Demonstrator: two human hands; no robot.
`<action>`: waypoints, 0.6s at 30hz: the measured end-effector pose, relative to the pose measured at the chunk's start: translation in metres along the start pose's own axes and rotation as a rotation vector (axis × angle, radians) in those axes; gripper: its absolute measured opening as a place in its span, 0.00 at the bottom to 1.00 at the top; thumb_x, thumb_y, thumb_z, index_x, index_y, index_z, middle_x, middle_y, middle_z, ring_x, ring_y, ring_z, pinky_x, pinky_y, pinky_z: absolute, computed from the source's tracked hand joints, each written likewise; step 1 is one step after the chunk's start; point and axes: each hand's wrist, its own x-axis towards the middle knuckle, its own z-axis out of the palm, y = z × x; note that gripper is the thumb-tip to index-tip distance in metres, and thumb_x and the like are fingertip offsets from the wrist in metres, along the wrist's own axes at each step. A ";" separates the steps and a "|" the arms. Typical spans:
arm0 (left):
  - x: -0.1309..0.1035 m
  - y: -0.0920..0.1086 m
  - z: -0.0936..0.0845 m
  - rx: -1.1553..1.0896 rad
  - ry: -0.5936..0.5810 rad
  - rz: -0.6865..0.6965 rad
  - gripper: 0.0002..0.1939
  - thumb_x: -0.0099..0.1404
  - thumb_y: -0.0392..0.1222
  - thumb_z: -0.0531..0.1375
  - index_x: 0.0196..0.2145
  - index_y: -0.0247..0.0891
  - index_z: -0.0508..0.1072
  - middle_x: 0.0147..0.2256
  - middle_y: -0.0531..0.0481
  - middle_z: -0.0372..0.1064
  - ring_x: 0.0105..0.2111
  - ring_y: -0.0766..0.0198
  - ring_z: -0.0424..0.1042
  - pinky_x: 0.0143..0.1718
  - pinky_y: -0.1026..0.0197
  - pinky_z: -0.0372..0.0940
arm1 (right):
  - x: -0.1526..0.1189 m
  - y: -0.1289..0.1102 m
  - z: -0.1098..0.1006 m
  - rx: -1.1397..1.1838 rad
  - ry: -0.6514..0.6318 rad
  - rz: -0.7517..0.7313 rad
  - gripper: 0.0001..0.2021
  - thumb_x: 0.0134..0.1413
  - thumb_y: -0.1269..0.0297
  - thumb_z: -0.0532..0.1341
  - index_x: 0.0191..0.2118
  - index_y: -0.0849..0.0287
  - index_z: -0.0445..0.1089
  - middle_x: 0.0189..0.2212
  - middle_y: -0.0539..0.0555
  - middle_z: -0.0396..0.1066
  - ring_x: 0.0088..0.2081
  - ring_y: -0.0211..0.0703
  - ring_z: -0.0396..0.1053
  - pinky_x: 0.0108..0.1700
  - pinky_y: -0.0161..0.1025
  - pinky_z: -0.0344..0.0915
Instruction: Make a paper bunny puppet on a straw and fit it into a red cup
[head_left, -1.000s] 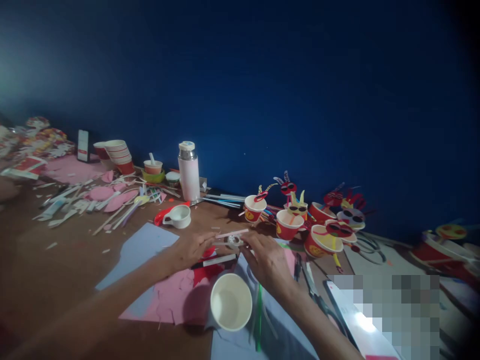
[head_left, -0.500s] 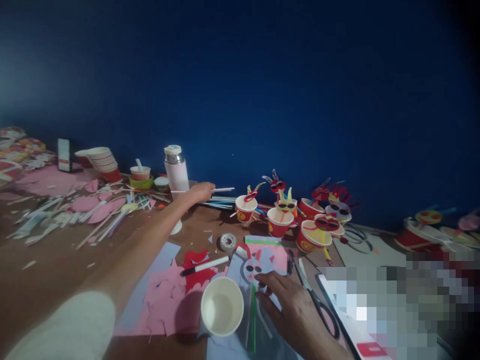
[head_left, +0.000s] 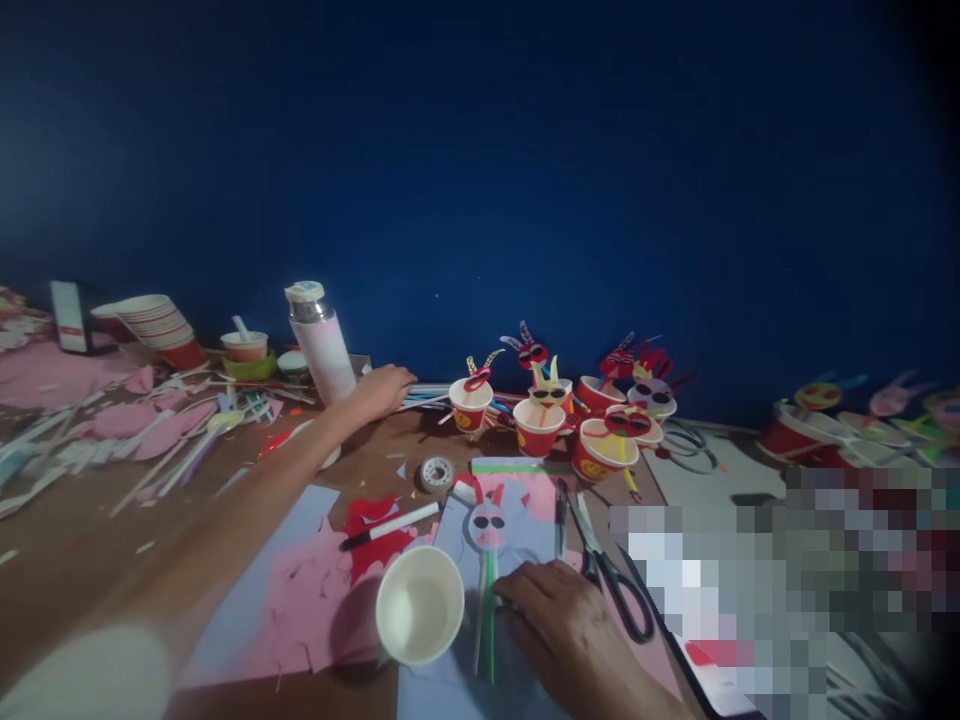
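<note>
My left hand reaches across to the bundle of thin straws by the wall, beside a pale flask. Its fingers are bent and close together; what is in them is hidden. Low over the blue paper, my right hand has curled fingers, the tips beside a green straw; I cannot make out what they pinch. Above that straw lies a paper animal face with dark eyes and red ears. An open paper cup stands left of it.
Red paper cups with paper faces, such as one cup, stand at the back. A tape roll, a marker and scissors lie around the work. Paper scraps and stacked cups are on the left.
The view has shifted right. My right hand has moved down from the paper face to beside the green straw, covering the curved white strip. My left hand stays by the straws.
</note>
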 end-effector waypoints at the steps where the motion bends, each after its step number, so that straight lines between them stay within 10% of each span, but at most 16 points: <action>1: -0.015 0.003 -0.002 -0.016 0.043 0.013 0.11 0.67 0.42 0.55 0.45 0.35 0.70 0.45 0.45 0.68 0.45 0.58 0.69 0.47 0.49 0.64 | -0.002 -0.001 0.000 0.007 0.001 0.013 0.09 0.53 0.75 0.56 0.35 0.55 0.69 0.27 0.50 0.71 0.29 0.42 0.67 0.31 0.37 0.55; 9: -0.144 0.039 0.013 -0.266 0.399 0.003 0.13 0.66 0.44 0.51 0.37 0.38 0.73 0.34 0.48 0.76 0.35 0.60 0.74 0.39 0.60 0.67 | -0.013 -0.017 0.013 0.047 0.080 -0.122 0.11 0.57 0.70 0.52 0.23 0.58 0.63 0.19 0.48 0.66 0.22 0.36 0.61 0.29 0.36 0.51; 18: -0.180 0.059 0.052 -0.402 0.506 0.039 0.11 0.66 0.42 0.53 0.30 0.38 0.72 0.27 0.50 0.72 0.29 0.64 0.71 0.32 0.64 0.63 | -0.023 -0.028 0.035 -0.055 0.125 -0.420 0.15 0.55 0.65 0.51 0.19 0.57 0.60 0.14 0.47 0.62 0.18 0.35 0.58 0.25 0.37 0.49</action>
